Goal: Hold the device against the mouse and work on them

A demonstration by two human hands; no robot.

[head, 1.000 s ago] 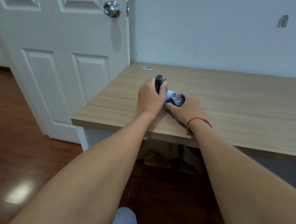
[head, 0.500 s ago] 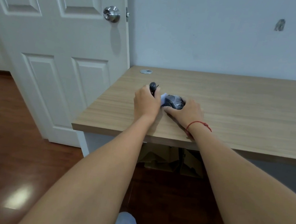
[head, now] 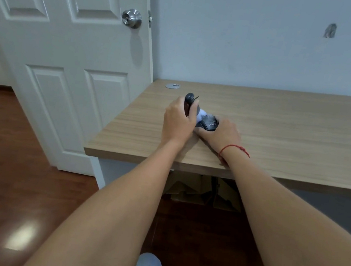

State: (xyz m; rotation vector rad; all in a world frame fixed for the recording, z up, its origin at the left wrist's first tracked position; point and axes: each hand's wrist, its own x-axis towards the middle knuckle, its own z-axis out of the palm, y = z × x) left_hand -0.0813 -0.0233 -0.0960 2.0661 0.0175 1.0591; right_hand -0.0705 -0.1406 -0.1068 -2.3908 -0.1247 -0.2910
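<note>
On the counter (head: 282, 129), the left hand (head: 179, 122) grips an upright dark handle (head: 189, 103), while just right of it the right hand (head: 221, 134) holds a dark pouch (head: 209, 124).

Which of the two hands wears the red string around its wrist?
The right hand, holding the dark grey computer mouse, wears the red string bracelet; the left hand, gripping a dark upright object, has a bare wrist.

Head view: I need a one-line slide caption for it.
Left hand grips a dark handle while right hand steadies a dark object on the wooden desk.
</note>
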